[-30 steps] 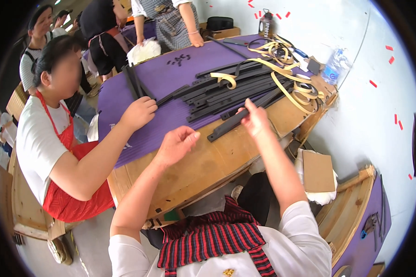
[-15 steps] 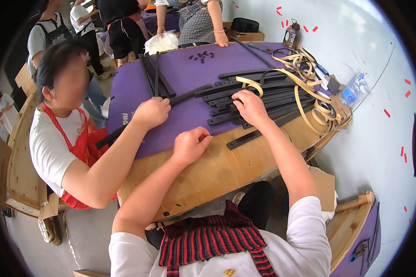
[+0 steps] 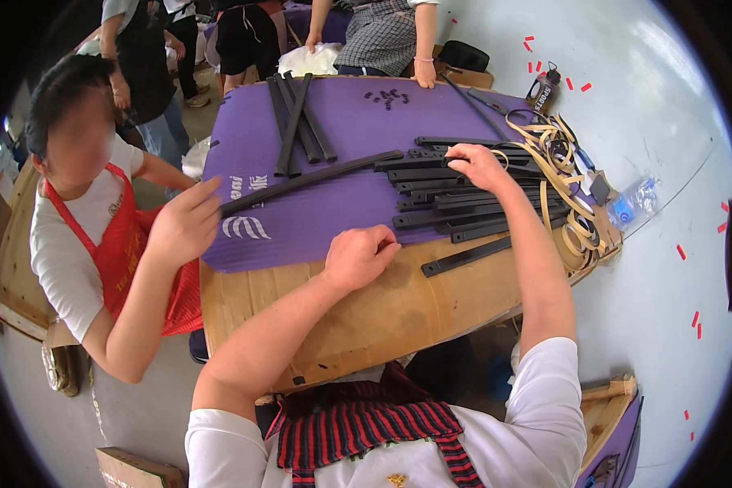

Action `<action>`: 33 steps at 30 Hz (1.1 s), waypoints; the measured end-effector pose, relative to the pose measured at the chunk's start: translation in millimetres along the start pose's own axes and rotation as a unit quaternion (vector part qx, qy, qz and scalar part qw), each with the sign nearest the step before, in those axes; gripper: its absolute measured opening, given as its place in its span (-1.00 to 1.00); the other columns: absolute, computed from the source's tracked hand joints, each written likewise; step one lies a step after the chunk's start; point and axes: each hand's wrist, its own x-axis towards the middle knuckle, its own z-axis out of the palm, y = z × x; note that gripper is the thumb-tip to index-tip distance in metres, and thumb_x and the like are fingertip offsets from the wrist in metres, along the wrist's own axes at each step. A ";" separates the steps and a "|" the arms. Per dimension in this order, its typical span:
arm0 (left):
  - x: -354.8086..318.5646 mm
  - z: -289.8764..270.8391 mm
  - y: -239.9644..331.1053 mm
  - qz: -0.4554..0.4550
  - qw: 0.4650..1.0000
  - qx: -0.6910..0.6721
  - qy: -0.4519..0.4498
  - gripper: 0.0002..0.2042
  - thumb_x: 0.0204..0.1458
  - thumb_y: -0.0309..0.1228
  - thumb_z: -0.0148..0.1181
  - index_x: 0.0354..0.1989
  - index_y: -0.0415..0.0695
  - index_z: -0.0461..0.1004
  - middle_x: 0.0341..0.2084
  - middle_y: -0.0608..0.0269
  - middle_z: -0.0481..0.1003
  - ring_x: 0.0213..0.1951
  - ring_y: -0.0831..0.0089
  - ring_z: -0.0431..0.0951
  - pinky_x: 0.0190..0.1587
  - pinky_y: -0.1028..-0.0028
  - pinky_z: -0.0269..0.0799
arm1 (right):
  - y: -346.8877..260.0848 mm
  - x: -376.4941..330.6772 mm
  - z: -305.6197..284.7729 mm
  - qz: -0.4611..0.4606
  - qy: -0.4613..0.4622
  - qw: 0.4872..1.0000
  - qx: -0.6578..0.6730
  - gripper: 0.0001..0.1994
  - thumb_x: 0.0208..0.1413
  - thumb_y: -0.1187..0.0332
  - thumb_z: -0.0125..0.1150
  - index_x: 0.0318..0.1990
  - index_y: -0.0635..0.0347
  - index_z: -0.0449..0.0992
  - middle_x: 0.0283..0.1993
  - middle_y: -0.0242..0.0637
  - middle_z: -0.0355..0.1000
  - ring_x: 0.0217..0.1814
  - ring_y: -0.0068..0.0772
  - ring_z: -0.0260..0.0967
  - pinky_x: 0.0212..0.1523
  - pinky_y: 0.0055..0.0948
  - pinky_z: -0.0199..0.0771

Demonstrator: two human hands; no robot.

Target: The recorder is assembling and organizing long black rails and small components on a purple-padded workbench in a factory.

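Note:
My left hand [image 3: 361, 258] lies at the near edge of the purple mat [image 3: 301, 237], fingers curled in and thumb against them. What it holds, if anything, is hidden. My right hand [image 3: 481, 168] is closed in a pinch above a pile of black flat bars [image 3: 439, 202] with holes near their ends. Something thin and dark shows at its fingertips, and a loop of tan-and-black tape [image 3: 504, 156] comes out from behind the hand. One long black bar [image 3: 317, 179] slants from the pile toward the co-worker's raised hand [image 3: 189, 220] on the left.
More black bars [image 3: 289, 122] lie crossed at the far left of the mat, near small black pieces [image 3: 387, 98]. Tangled tape [image 3: 573, 224], a clear plastic bottle [image 3: 631, 203] and a dark drink bottle [image 3: 545, 88] line the right side. Another person's hand [image 3: 424, 73] rests at the far edge.
My view has shifted, so the table sits further right. The co-worker's hand has drawn back left from the crossed bars. My right hand remains by the pile; my left stays at the near edge.

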 end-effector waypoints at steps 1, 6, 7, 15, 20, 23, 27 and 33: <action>-0.9 -1.7 -2.1 -0.004 1.000 -0.002 0.002 -0.85 -0.07 -0.31 0.13 -0.43 -0.13 0.48 -0.63 0.23 0.50 -0.53 0.29 0.50 -0.42 0.38 0.38 | -14.8 -0.2 -4.4 0.035 -0.022 0.998 0.051 -0.79 -0.08 0.38 0.19 -0.26 0.25 0.47 -0.39 -0.28 0.46 -0.31 -0.41 0.38 -0.22 -0.50 0.35; -3.1 -1.8 -6.4 -0.014 1.000 -0.007 -0.006 -0.86 -0.05 -0.30 0.09 -0.42 -0.10 0.46 -0.61 0.19 0.49 -0.48 0.18 0.49 -0.38 0.28 0.38 | -30.0 0.9 -14.1 0.130 -0.084 0.978 0.143 -0.76 -0.06 0.38 0.20 -0.24 0.32 0.46 -0.44 -0.40 0.42 -0.35 -0.58 0.31 -0.28 -0.56 0.35; -3.1 -1.5 -6.4 -0.014 1.000 -0.008 -0.005 -0.86 -0.05 -0.30 0.09 -0.42 -0.10 0.46 -0.61 0.19 0.49 -0.48 0.18 0.49 -0.38 0.28 0.38 | -27.4 1.9 -11.1 0.126 -0.068 0.981 0.135 -0.77 -0.07 0.39 0.21 -0.25 0.31 0.46 -0.43 -0.38 0.43 -0.37 -0.55 0.33 -0.29 -0.54 0.36; -3.0 -1.6 -4.6 0.012 1.000 -0.001 0.003 -0.87 -0.08 -0.34 0.13 -0.43 -0.14 0.47 -0.56 0.20 0.51 -0.48 0.23 0.51 -0.39 0.34 0.39 | -38.7 8.9 23.1 0.015 0.032 0.999 -0.021 -0.83 -0.12 0.36 0.20 -0.35 0.20 0.52 -0.42 -0.15 0.48 -0.37 -0.27 0.45 -0.28 -0.44 0.40; -2.6 2.5 -7.6 0.033 0.999 -0.009 0.017 -0.87 -0.08 -0.35 0.12 -0.44 -0.15 0.46 -0.57 0.18 0.50 -0.49 0.21 0.50 -0.42 0.33 0.39 | -69.2 -39.3 61.5 -0.109 -0.027 0.982 -0.150 -0.62 -0.02 0.13 0.13 -0.15 0.24 0.45 -0.12 -0.12 0.40 -0.07 -0.10 0.33 -0.06 -0.25 0.31; -4.0 2.9 -8.1 0.052 0.998 -0.011 0.037 -0.87 -0.08 -0.36 0.12 -0.45 -0.15 0.46 -0.58 0.18 0.49 -0.51 0.20 0.50 -0.45 0.33 0.38 | -81.2 -65.7 70.7 -0.119 0.056 0.977 -0.171 -0.65 0.00 0.20 0.13 -0.14 0.26 0.42 -0.14 -0.18 0.40 -0.05 -0.15 0.30 -0.02 -0.28 0.25; -4.0 4.7 -10.3 0.076 0.995 -0.003 0.058 -0.87 -0.08 -0.36 0.13 -0.46 -0.16 0.45 -0.59 0.18 0.49 -0.54 0.20 0.49 -0.48 0.33 0.37 | -88.8 -83.1 70.7 -0.139 0.113 0.972 -0.150 -0.70 -0.03 0.30 0.15 -0.15 0.26 0.41 -0.15 -0.21 0.34 -0.06 -0.16 0.25 -0.03 -0.29 0.22; -3.7 2.3 -8.5 0.075 0.996 0.010 0.048 -0.88 -0.09 -0.37 0.14 -0.47 -0.15 0.45 -0.60 0.19 0.48 -0.53 0.21 0.49 -0.48 0.34 0.37 | -82.5 -85.6 72.5 -0.135 0.153 0.972 -0.117 -0.74 -0.05 0.34 0.17 -0.19 0.25 0.45 -0.15 -0.20 0.33 -0.09 -0.17 0.26 -0.07 -0.33 0.24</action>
